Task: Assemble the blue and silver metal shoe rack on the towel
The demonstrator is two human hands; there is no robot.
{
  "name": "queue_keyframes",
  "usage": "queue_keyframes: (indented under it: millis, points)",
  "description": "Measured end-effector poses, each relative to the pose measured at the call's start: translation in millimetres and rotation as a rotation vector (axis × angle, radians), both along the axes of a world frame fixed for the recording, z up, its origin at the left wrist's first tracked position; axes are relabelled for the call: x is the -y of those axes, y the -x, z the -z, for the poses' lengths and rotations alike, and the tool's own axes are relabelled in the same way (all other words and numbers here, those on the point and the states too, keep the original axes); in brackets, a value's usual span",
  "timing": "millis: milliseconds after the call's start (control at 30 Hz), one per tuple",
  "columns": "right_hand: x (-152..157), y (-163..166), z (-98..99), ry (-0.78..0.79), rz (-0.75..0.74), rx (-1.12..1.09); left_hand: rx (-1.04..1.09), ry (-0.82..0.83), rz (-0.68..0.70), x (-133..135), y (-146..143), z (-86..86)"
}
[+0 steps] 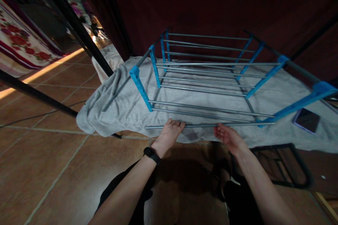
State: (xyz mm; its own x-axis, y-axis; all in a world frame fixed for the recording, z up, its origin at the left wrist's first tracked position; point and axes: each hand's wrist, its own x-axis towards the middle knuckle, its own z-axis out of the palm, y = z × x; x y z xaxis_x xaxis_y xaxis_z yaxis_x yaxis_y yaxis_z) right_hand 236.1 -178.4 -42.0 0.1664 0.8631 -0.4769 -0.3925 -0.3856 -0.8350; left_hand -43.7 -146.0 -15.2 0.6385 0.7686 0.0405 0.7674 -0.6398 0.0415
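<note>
Rod point(198, 125), one loose grey length, lies crosswise along the front edge of one grey blanket point(126, 112), its R end just beside the foot of the nearest R upright. Two bare hands at it. L hand point(170, 132): grip closed round the rod L of its middle, fingers over the top, thumb alongside. R hand point(229, 137): palm partly turned up, fingers half-curled, tips touching the rod R of its middle; can't tell if that grip bears any of the hold. One black wristband point(151, 155), L wrist.

Behind the rod, on the blanket, stands one rack point(218, 64): 8 blue uprights point(143, 91), 4 per side; 2 long top rails point(301, 69), 1 per side; 2 base rails point(248, 103), ditto. Approx 10 cross rods point(200, 90) span btwn the sides; rear ones overlap, so exact no. can't be told. Front pair sits low, nearest the loose rod.

One phone point(306, 120), purple edge, flat on the blanket, far R, near the front R upright. Below it, 1 black metal frame point(301, 161), partly hidden. Backdrop: dark red curtain point(198, 0); brown tiled floor point(52, 175) underneath.
</note>
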Motion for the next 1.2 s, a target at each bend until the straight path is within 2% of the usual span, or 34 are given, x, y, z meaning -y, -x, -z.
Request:
queue_keyframes:
  millis: [167,833,1067,1200]
  points:
    - [-3,-8,6.2,0.040,0.065,0.023,-0.029,-0.030,-0.019,-2,0,-1.5]
    - [-4,-17,9.0,-0.005,0.202,0.072,-0.008,-0.001,-0.040,-4,2,-10.3]
    - [-5,-22,2.2,0.058,0.293,-0.084,-0.031,-0.042,-0.057,-6,7,-9.9]
    - [-6,-25,2.7,0.049,0.301,-0.073,-0.025,-0.044,-0.074,-8,10,-9.0]
